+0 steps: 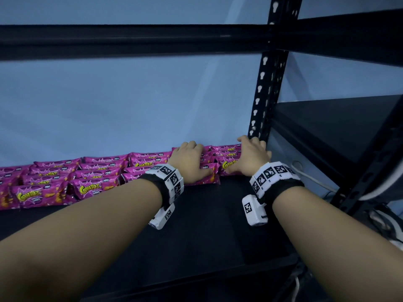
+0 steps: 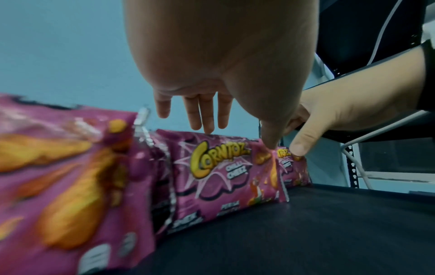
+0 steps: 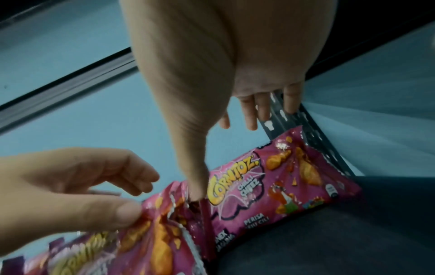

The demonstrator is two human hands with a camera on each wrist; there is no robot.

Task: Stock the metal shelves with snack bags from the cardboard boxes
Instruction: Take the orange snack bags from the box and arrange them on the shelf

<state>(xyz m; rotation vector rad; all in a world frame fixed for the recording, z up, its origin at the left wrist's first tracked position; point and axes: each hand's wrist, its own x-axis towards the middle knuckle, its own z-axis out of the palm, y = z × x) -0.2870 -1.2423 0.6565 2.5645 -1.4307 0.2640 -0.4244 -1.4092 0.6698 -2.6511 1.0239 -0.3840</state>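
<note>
Pink Corntoz snack bags (image 1: 91,188) lie in overlapping rows along the back of the black metal shelf (image 1: 218,225). My left hand (image 1: 192,160) rests on a stack near the row's right end, fingers straight over its top (image 2: 226,111) and thumb against the front bag (image 2: 221,178). My right hand (image 1: 253,158) lies on the last stack beside the corner post. Its fingers (image 3: 249,119) reach over the top, and its thumb touches the left edge of the front bag (image 3: 282,182). Neither hand grips a bag. No cardboard box is in view.
A perforated black upright post (image 1: 263,94) stands right behind my right hand. A shelf beam (image 1: 130,40) crosses overhead. Another shelf unit (image 1: 338,123) adjoins on the right, with a white cable (image 1: 314,179) below it. A blue wall backs the shelf; bare shelf lies before the bags.
</note>
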